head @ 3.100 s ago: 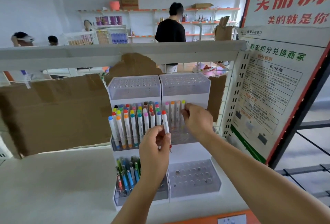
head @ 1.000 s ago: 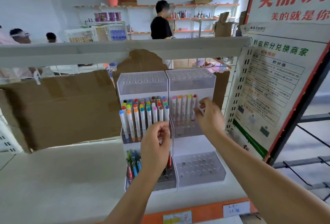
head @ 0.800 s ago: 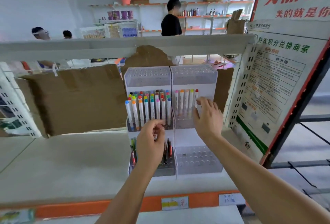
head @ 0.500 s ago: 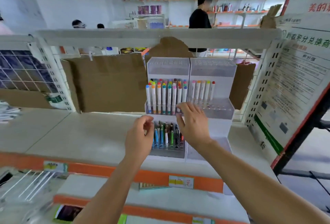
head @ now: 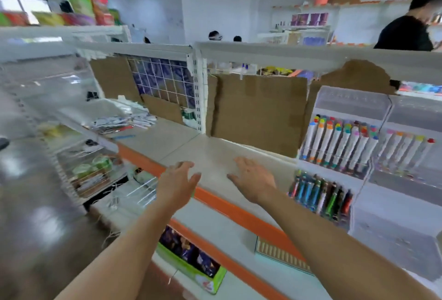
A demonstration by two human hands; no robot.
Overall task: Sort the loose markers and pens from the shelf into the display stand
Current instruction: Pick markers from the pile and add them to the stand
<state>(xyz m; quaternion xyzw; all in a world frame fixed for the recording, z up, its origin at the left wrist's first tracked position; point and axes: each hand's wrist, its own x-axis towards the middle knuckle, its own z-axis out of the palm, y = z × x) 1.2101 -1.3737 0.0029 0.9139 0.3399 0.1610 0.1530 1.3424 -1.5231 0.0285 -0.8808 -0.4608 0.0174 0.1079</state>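
The white display stand (head: 354,106) sits at the right of the shelf. Its middle tier holds rows of white markers with coloured caps (head: 339,144), and the lower tier holds coloured pens (head: 320,194). A pile of loose markers and pens (head: 124,121) lies on the shelf far to the left. My left hand (head: 178,182) and my right hand (head: 253,180) hover over the bare shelf top (head: 215,153) between stand and pile, fingers spread, holding nothing.
Brown cardboard (head: 258,110) lines the back of the shelf, with a wire grid panel (head: 165,82) left of it. An orange shelf edge (head: 229,206) runs diagonally. Lower shelves hold a green box (head: 191,266) and goods. A person in black (head: 406,31) stands behind.
The view has swung left, so the stand now sits at the right. Both hands left the stand, moved left and opened over the bare shelf.
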